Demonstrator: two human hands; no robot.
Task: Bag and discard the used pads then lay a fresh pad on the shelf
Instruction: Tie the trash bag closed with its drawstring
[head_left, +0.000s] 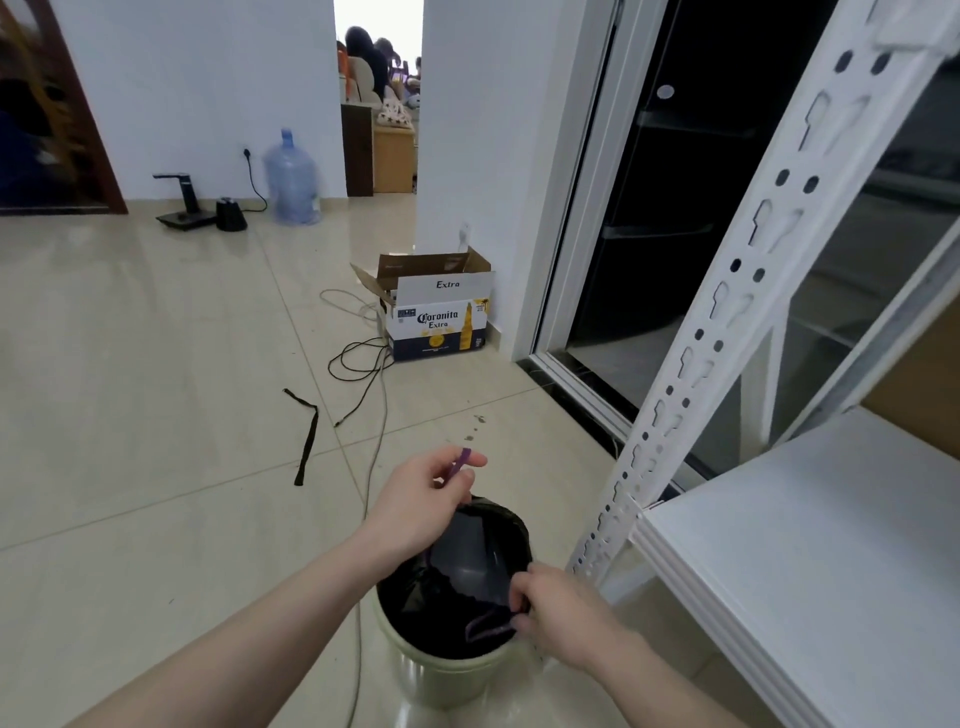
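A pale green bin (447, 675) stands on the floor beside the shelf, lined with a black trash bag (467, 561). The bag has a purple drawstring (485, 630). My left hand (421, 499) pinches one end of the drawstring and lifts the far side of the bag's rim. My right hand (556, 608) grips the near right rim of the bag together with the other drawstring loop. The white shelf board (810, 545) at the right is bare. No pad is visible.
A white perforated shelf post (727, 312) rises right of the bin. A Coronita cardboard box (439, 317) sits by the wall with cables (363, 358) trailing across the floor. A black strap (306, 441) lies on the tiles. A water jug (291, 179) stands at the back wall.
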